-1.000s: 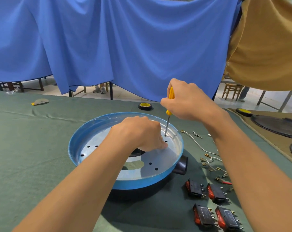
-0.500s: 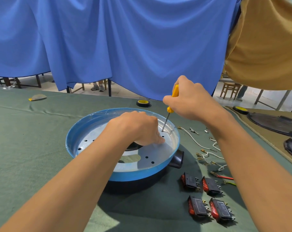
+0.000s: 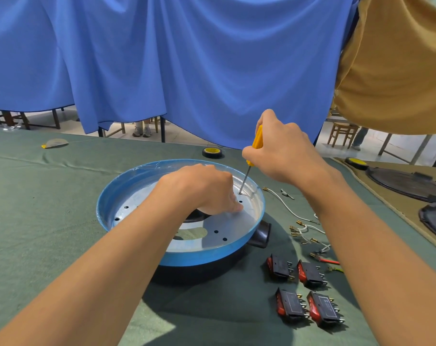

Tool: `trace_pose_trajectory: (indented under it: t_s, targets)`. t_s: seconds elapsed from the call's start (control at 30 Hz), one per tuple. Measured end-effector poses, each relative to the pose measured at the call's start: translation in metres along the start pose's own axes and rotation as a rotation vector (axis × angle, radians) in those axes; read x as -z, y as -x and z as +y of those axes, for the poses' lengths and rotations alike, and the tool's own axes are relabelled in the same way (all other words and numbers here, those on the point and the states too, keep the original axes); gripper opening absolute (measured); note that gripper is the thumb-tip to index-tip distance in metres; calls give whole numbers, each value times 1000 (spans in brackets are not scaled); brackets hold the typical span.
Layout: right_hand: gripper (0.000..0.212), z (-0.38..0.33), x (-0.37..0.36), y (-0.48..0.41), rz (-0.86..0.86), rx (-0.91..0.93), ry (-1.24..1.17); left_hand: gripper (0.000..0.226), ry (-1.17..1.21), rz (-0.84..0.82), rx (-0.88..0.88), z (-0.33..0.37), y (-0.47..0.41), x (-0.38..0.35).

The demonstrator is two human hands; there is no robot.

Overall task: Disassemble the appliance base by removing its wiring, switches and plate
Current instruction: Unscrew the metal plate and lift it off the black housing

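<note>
Right fingers (image 3: 248,153) grip the screwdriver (image 3: 258,137), tip on the plate (image 3: 226,223) beside left fingertips (image 3: 236,207) pressing it.

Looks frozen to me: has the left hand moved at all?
No; the left hand stays on the metal plate, same place relative to the blue rim.

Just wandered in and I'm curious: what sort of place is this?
Probably a makeshift repair workshop: a green-clothed table, four black-and-red rocker switches and loose white wires beside a round blue appliance base, blue fabric sheets hung as screens.
</note>
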State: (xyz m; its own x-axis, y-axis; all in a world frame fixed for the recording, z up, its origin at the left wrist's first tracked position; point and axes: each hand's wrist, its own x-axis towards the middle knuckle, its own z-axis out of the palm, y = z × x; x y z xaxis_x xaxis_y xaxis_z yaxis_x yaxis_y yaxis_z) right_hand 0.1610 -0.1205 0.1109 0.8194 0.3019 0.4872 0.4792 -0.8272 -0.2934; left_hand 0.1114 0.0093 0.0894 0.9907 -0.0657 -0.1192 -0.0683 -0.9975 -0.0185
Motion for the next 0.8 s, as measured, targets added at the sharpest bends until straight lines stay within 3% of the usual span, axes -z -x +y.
trace_pose_trajectory:
  t_s: [0.1,0.17,0.23,0.37,0.53,0.63,0.8]
  targets:
    - [42,0,-4,2,65,10,66,53,-9,2,7,0,-1,1]
    - [31,2,-7,0,91,15,51,53,-2,1,9,0,-1,1]
    - [21,2,-7,-2,62,8,-9,52,2,-2,2,0,-2,-1]
    - [24,0,-5,-1,4,30,-51,52,-3,3,-8,0,-2,-2]
    - [34,0,-4,1,74,63,18,53,-2,1,-8,0,-3,-2]
    - [19,1,-4,-2,36,48,-13,52,4,-1,-13,-2,-5,-3]
    - [20,2,1,-3,20,0,17,52,5,7,-20,-2,-6,-4]
